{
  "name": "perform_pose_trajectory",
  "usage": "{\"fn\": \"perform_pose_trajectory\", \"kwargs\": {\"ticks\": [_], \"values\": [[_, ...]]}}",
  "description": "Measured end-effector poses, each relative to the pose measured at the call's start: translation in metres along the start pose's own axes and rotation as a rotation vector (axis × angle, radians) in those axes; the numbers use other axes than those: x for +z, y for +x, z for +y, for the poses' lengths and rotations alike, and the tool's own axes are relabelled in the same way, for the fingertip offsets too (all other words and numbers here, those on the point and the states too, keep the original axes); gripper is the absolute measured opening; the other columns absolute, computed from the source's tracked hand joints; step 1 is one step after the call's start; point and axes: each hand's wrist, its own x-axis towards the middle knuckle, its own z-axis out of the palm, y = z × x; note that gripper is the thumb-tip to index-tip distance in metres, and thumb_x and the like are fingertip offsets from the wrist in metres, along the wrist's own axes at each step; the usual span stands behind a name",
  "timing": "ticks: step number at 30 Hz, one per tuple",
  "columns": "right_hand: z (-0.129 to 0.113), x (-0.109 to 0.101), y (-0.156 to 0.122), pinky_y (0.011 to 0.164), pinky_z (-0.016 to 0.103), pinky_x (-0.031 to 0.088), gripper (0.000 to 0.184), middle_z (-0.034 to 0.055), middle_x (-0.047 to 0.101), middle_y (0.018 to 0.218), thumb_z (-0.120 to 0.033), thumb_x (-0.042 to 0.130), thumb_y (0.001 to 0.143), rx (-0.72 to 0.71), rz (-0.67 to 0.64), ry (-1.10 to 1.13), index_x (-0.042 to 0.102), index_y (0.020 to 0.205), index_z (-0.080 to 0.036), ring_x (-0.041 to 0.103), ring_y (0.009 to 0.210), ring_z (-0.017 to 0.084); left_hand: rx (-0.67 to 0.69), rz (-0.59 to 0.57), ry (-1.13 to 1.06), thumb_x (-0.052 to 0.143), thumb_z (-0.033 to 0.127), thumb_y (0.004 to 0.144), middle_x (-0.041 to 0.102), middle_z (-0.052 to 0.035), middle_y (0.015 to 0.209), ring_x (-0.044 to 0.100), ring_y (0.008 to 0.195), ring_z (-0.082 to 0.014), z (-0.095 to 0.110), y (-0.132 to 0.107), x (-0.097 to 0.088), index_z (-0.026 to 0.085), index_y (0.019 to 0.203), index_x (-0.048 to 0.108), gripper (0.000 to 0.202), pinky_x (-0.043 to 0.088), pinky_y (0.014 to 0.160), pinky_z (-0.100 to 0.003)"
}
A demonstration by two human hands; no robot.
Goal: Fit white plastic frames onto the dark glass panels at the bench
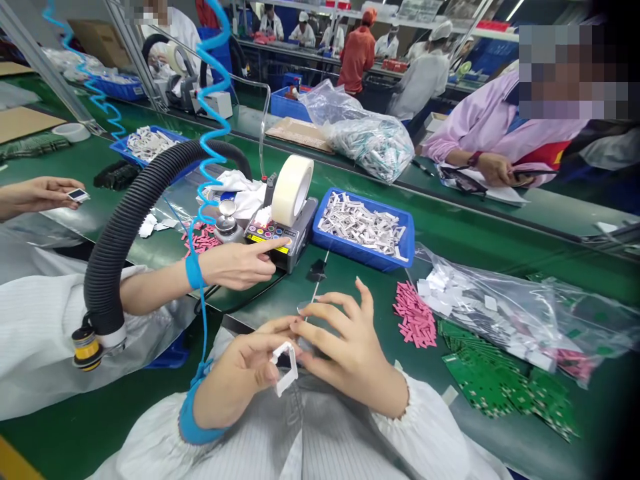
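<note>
My left hand (240, 373), with a blue band on its wrist, grips a small white plastic frame (286, 383) between thumb and fingers. The frame is tilted, and part of it is hidden by the fingers. From the right comes my right hand (353, 340), its fingers spread and their tips against or very close to my left fingertips. A small clear piece (303, 309) shows at those fingertips; whether it is held I cannot tell. Beyond them, a co-worker's hand (240, 265) touches the front panel of a tape dispenser (280, 233) with one finger.
A blue bin (365, 260) of white plastic parts stands ahead. Pink strips (414, 317), green circuit boards (493, 380) and a plastic bag of white squares (480, 307) lie to the right. At left, a black fume hose (107, 267) arches over the bench beside a coiled blue cord (207, 127).
</note>
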Motion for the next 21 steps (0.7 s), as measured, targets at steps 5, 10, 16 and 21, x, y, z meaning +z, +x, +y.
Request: {"fn": "perform_pose_trajectory", "kwargs": {"ticks": [5, 10, 16, 21], "values": [[0.025, -0.013, -0.011, 0.102, 0.063, 0.009, 0.022, 0.0026, 0.063, 0.096, -0.029, 0.066, 0.073, 0.082, -0.048, -0.023, 0.06, 0.094, -0.024, 0.052, 0.1, 0.025, -0.095, 0.077, -0.225, 0.074, 0.016, 0.059, 0.066, -0.0054, 0.112, 0.047, 0.121, -0.0302, 0.011, -0.001, 0.003, 0.021, 0.077, 0.073, 0.018, 0.034, 0.102, -0.042], [0.033, -0.042, -0.005, 0.105, 0.058, 0.014, 0.026, 0.0047, 0.053, 0.111, -0.044, 0.064, 0.077, -0.012, -0.109, 0.21, 0.064, 0.1, -0.033, 0.048, 0.109, 0.024, -0.351, -0.154, -0.241, 0.057, 0.036, 0.079, 0.069, -0.0079, 0.068, 0.066, 0.065, -0.0207, -0.001, 0.01, 0.005, 0.01, 0.084, 0.072, 0.031, 0.046, 0.083, -0.045], [0.023, -0.054, 0.02, 0.105, 0.059, 0.012, 0.028, -0.0006, 0.051, 0.12, -0.042, 0.069, 0.072, -0.25, -0.352, 0.222, 0.065, 0.099, -0.045, 0.04, 0.117, 0.023, -0.511, -0.295, -0.215, 0.051, 0.033, 0.083, 0.063, -0.002, 0.049, 0.055, 0.043, -0.013, -0.012, 0.016, 0.019, 0.011, 0.075, 0.071, 0.031, 0.048, 0.072, -0.043], [0.024, -0.052, 0.029, 0.103, 0.061, 0.016, 0.028, 0.0004, 0.054, 0.119, -0.038, 0.068, 0.074, -0.366, -0.44, 0.244, 0.065, 0.101, -0.043, 0.042, 0.116, 0.022, -0.561, -0.323, -0.177, 0.048, 0.028, 0.084, 0.062, -0.0005, 0.05, 0.052, 0.04, -0.0108, -0.006, 0.017, 0.026, 0.011, 0.071, 0.071, 0.031, 0.049, 0.067, -0.039]]}}
